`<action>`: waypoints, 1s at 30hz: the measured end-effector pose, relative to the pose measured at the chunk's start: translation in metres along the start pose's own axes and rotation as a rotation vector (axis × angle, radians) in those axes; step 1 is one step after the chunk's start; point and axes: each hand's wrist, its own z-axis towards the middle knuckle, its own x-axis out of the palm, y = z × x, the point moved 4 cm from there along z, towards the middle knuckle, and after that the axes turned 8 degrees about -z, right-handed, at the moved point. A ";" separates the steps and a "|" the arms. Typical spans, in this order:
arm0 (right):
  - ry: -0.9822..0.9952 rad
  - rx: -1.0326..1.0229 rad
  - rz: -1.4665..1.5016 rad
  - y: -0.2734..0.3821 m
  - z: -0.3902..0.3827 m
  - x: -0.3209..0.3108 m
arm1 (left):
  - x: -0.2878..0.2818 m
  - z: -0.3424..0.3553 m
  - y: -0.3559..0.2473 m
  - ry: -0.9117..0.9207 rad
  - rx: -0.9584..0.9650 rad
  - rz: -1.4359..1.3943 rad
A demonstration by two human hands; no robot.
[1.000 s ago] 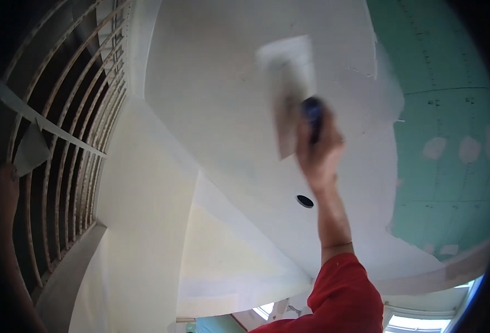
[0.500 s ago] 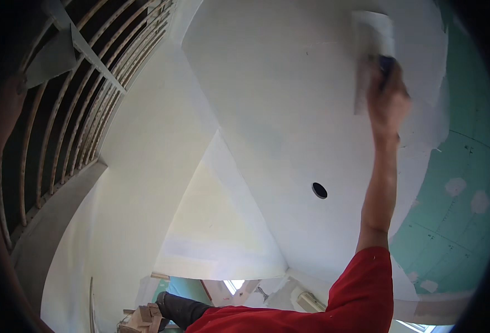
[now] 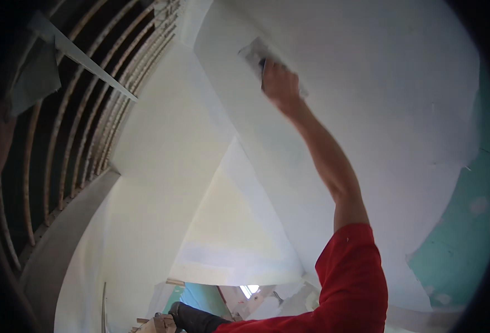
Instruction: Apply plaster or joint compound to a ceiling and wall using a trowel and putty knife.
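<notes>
Up near the top middle of the frame, a flat metal trowel (image 3: pixel 256 55) is held by its dark handle in the closed fingers of the right hand (image 3: pixel 278 83), pressed against the white ceiling (image 3: pixel 367 83), and it looks stiff, light and best gripped there.

The trowel (image 3: pixel 254 54) at twelve o'clock has a flat metal blade, dull grey and smeared pale with plaster. The ceiling (image 3: pixel 367 100) around it is plastered white — matt and mostly smooth, with faint streaks. At three o'clock, bare green board (image 3: pixel 467 233) shows, matt, with dabs of white filler. At nine o'clock, thin wooden laths (image 3: pixel 84 139) lie rough and unfinished. The sleeve (image 3: pixel 350 277) at six o'clock is red cloth — soft and matt.
</notes>
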 end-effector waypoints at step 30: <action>0.739 2.031 3.768 0.450 -0.230 -0.181 | -0.124 -0.116 -0.475 0.658 -1.954 -0.508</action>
